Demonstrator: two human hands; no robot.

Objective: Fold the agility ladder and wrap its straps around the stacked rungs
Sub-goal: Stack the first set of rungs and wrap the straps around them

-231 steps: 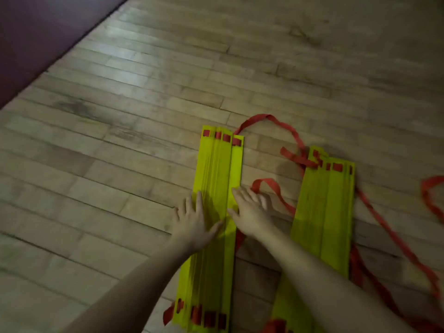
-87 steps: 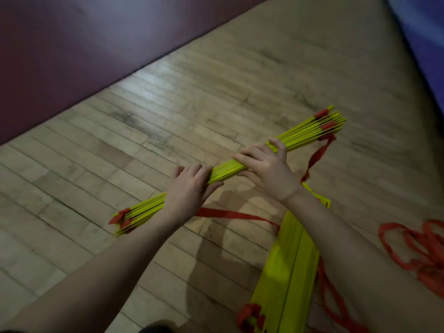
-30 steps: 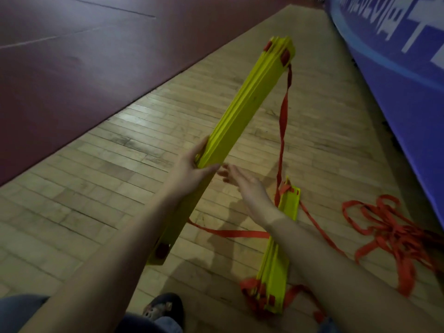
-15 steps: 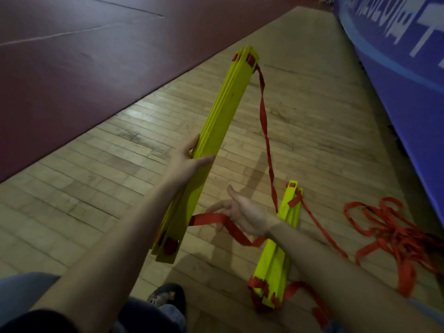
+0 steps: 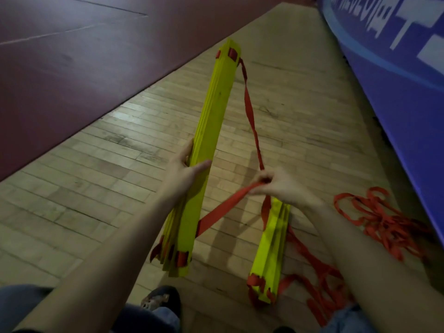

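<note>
Strap (image 5: 224, 207), loose before, now seemingly pinched by right hand (image 5: 280, 186).

left hand (image 5: 185, 171) grips stacked rungs (image 5: 211, 131) (right hand (image 5: 278, 186) pinches strap (image 5: 249, 111)).

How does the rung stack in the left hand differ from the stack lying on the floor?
The held stack is lifted off the floor and tilted, gripped by the left hand; the floor stack lies flat, untouched. The held stack's strap is pulled taut by the right hand; the floor stack's straps lie slack. Both are yellow with red straps.
</note>
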